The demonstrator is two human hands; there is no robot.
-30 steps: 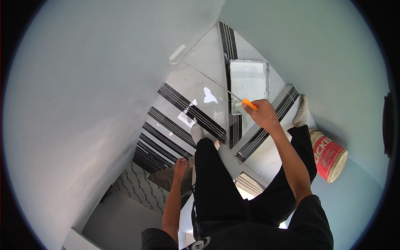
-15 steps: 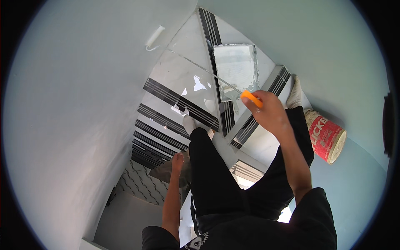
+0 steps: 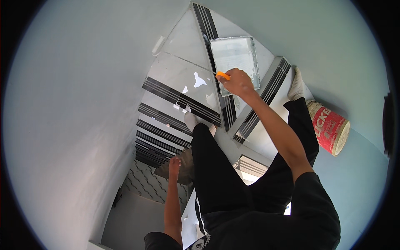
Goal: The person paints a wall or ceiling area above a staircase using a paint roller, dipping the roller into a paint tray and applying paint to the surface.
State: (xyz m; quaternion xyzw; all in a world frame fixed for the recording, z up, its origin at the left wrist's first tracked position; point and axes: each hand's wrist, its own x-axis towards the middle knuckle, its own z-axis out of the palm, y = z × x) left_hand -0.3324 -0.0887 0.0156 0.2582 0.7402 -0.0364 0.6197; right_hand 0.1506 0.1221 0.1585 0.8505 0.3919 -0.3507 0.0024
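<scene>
Paint roller (image 3: 158,45): its pale sleeve is at the left wall (image 3: 83,91), just beside the left edge of a pale tiled stair tread (image 3: 180,35); whether it presses on the wall or only hovers there, I cannot tell.
Sleeve shift: half a second ago it sat farther up the wall from that edge; now it is down close to the seam of wall and tile (the whole view has swung a little too).
Orange handle (image 3: 223,76): gripped in the right hand (image 3: 239,82), which has gone forward from beside the tray's near end to in front of its near half, as seen from above.
Left hand (image 3: 174,164): down by the left leg, fingers loosely curled; nothing shows in it, but the palm is too hidden to be sure.
Paint tray (image 3: 235,46): on the tiled stairs, left edge over a black stripe, short of the far corner; white paint coats it.
Red-and-cream bucket (image 3: 328,132): near the right foot, against the right-hand wall.
Meaning for the work: the lower sleeve probably puts the strip along the wall's foot within reach, where straying onto the tile looks the main risk.
</scene>
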